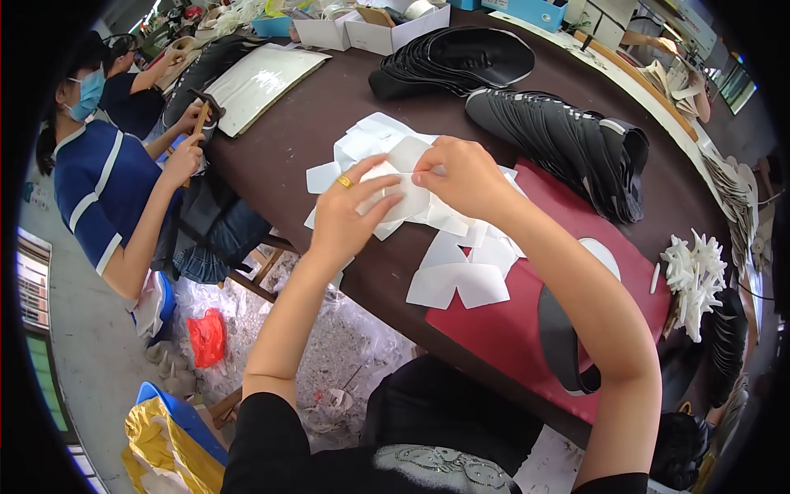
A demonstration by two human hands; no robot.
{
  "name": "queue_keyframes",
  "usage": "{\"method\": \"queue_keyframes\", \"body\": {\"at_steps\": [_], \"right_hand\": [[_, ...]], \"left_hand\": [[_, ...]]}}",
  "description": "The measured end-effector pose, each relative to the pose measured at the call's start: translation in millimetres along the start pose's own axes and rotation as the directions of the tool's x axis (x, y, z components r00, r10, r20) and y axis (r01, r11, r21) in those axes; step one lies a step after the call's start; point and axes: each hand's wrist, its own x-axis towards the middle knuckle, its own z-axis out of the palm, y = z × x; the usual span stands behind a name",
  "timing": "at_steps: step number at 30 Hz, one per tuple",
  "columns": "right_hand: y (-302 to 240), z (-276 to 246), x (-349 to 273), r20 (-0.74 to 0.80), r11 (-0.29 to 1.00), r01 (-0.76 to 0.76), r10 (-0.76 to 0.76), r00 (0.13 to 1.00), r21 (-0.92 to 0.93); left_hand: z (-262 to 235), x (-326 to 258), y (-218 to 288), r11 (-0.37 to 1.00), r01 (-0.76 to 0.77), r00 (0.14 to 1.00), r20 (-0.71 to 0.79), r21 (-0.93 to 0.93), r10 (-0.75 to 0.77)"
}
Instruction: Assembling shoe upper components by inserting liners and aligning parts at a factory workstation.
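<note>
My left hand (350, 212), with a gold ring on one finger, and my right hand (461, 174) meet above the dark brown table (296, 123). Both pinch the same small white cut piece (405, 188), left fingers under it, right fingertips on its upper edge. Beneath and around my hands lies a loose heap of similar white cut pieces (461, 263), spreading onto a red mat (510, 321). A black curved strip (564, 350) rests on the mat's near side.
Stacks of black shoe parts (568, 136) and black insoles (469, 58) lie farther back. A pile of small white pieces (695, 276) sits at right. Two seated people (107, 189) work at left, one holding a hammer (200, 115). Cardboard boxes (370, 29) stand at the far edge.
</note>
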Motion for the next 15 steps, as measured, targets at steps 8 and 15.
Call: {"method": "queue_keyframes", "body": {"at_steps": [8, 15], "right_hand": [[0, 1, -2, 0.037, 0.987, 0.015, -0.021, 0.999, 0.16], [2, 6, -5, 0.049, 0.987, 0.054, -0.062, 0.997, 0.15]], "left_hand": [[8, -16, 3, 0.846, -0.288, 0.923, -0.107, 0.449, 0.371], [13, -13, 10, 0.762, -0.311, 0.906, -0.066, 0.568, 0.419]]}}
